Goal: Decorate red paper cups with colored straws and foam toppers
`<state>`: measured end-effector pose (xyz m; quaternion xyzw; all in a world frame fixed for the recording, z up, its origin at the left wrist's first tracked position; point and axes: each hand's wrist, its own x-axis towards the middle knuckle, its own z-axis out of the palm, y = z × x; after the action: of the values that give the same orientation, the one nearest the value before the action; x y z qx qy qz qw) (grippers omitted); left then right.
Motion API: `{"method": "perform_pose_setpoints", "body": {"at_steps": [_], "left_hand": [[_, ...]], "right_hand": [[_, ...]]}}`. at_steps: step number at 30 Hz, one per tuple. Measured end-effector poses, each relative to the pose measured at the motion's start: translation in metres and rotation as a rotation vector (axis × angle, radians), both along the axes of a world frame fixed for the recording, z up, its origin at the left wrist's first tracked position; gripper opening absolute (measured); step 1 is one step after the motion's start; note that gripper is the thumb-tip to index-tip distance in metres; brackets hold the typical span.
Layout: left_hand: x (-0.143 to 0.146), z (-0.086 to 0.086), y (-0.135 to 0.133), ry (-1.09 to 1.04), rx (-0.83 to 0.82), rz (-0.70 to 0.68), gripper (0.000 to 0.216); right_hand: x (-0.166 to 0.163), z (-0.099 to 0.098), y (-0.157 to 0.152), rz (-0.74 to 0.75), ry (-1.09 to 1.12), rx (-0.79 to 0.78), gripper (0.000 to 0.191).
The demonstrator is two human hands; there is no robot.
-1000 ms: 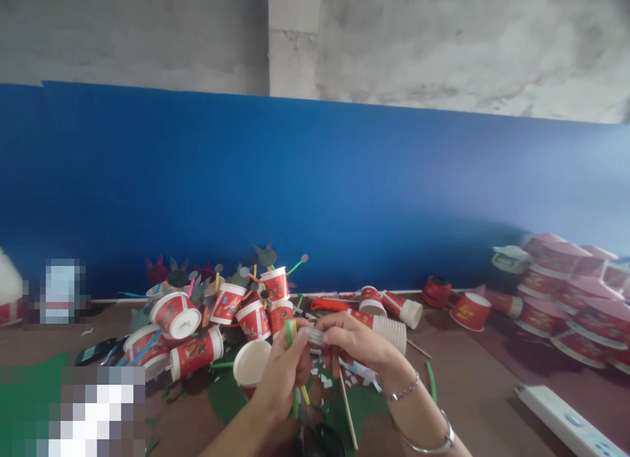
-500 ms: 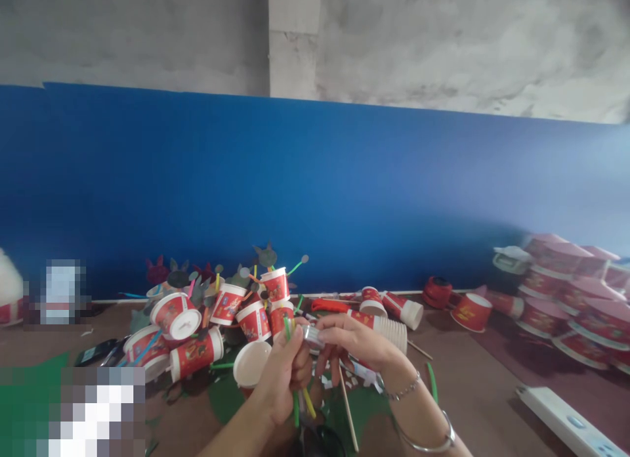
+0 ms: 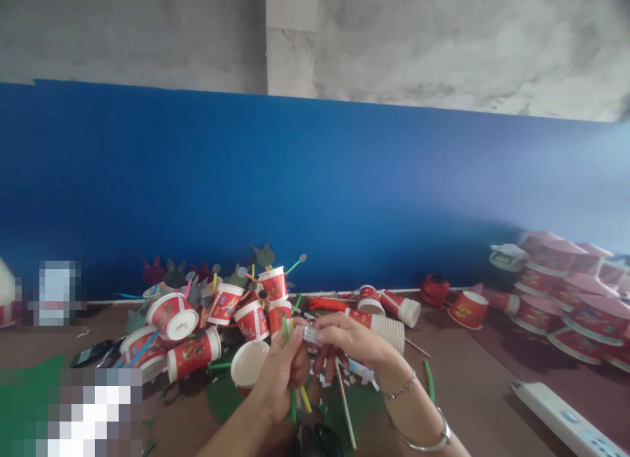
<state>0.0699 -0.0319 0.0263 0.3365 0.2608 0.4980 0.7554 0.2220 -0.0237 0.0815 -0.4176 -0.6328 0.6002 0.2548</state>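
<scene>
My left hand (image 3: 283,371) is closed around a green straw (image 3: 294,408) and a yellow straw (image 3: 306,400), whose lower ends hang below the fist. Between both hands' fingertips is a small clear, shiny strip (image 3: 311,336), which looks like tape. The fingers of my right hand (image 3: 352,335) pinch its right end. A white-rimmed paper cup (image 3: 249,365) stands open beside my left wrist. Below the hands lie black-handled scissors (image 3: 319,437) and a thin wooden stick (image 3: 346,408). Scraps of white paper are scattered under my right hand.
Red paper cups (image 3: 194,355) with straws and animal cutouts pile up at left. A sleeve of nested cups (image 3: 391,332) lies behind my right hand. Red tubs (image 3: 585,312) are stacked at right, near a white power strip (image 3: 564,414). A blue wall panel (image 3: 315,194) stands behind.
The view has shifted slightly. My hands keep almost the same pose, with the clear strip still between the fingertips and the straws in my left hand.
</scene>
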Motion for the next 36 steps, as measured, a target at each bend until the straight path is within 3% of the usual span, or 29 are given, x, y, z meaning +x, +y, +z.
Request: {"method": "perform_pose_setpoints", "body": {"at_steps": [16, 22, 27, 31, 36], "left_hand": [[0.002, -0.004, 0.002, 0.037, 0.037, 0.039, 0.054], [-0.003, -0.002, 0.006, 0.034, 0.032, 0.038, 0.057], [-0.004, 0.000, 0.005, 0.036, 0.046, 0.033, 0.055], [-0.001, 0.001, 0.003, 0.059, 0.069, 0.050, 0.054], [-0.003, 0.001, 0.002, 0.052, 0.086, 0.060, 0.052]], "right_hand": [[-0.004, -0.008, 0.004, -0.095, -0.045, 0.030, 0.019], [-0.012, -0.011, 0.007, -0.203, -0.084, -0.004, 0.020], [-0.003, -0.002, 0.000, -0.059, 0.049, 0.001, 0.022], [0.000, -0.001, -0.002, -0.084, -0.026, 0.071, 0.033], [-0.002, -0.001, 0.000, -0.031, -0.001, 0.086, 0.033]]}}
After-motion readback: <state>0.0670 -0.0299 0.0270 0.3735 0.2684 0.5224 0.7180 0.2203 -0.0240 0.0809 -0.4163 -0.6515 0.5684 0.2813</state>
